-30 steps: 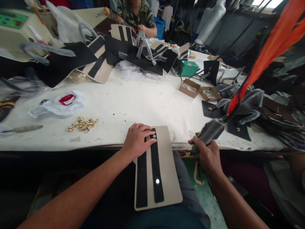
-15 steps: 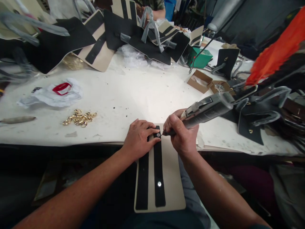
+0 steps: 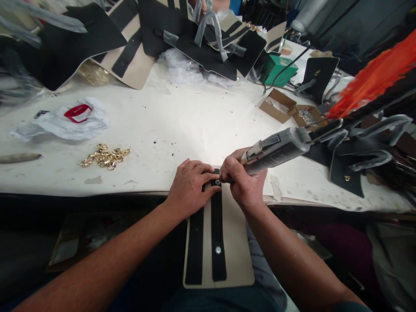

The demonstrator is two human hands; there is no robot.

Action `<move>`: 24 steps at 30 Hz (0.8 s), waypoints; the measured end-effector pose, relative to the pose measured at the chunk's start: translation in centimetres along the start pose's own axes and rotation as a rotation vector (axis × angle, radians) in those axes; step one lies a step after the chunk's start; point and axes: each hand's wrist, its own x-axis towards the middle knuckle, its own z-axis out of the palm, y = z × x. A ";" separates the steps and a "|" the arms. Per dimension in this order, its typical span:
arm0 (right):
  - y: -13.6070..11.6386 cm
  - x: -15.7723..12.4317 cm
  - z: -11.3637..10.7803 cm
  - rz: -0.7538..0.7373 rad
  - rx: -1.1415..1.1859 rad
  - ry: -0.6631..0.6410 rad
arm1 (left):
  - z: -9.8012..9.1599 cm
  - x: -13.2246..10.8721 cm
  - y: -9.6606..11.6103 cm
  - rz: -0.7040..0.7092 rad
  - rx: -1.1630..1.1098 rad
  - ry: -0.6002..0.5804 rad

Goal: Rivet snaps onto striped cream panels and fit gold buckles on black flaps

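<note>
A beige panel (image 3: 235,247) with two black strips and a silver stud hangs over the table's near edge onto my lap. My left hand (image 3: 190,188) lies on its top end, fingers curled down against the black strips beside the upper stud. My right hand (image 3: 242,180) is wrapped round a grey powered hand tool (image 3: 276,149). The tool's tip rests on the upper stud, right at my left fingertips. The tool's body slants up to the right, with a cable trailing from its back end.
Gold metal rings (image 3: 104,157) lie in a heap at left, near a white plastic bag (image 3: 69,119). Small cardboard boxes (image 3: 279,104), a green box (image 3: 277,69) and piles of black and beige panels (image 3: 136,47) crowd the far side. Black pieces with grey handles (image 3: 357,147) sit at right.
My right hand brought the tool from the table's right edge over to the upper stud. In the last half second its tip closed onto the stud. The left hand stayed put.
</note>
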 end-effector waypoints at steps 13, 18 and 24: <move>0.2 0.6 -0.4 -0.042 -0.055 -0.201 | 0.0 -0.1 0.0 0.012 0.012 0.008; 0.2 1.1 -0.5 0.017 -0.073 -0.265 | 0.0 0.0 0.1 0.005 0.024 0.014; 0.7 1.0 -0.4 0.040 -0.093 -0.253 | 0.1 0.0 0.1 -0.008 0.045 -0.014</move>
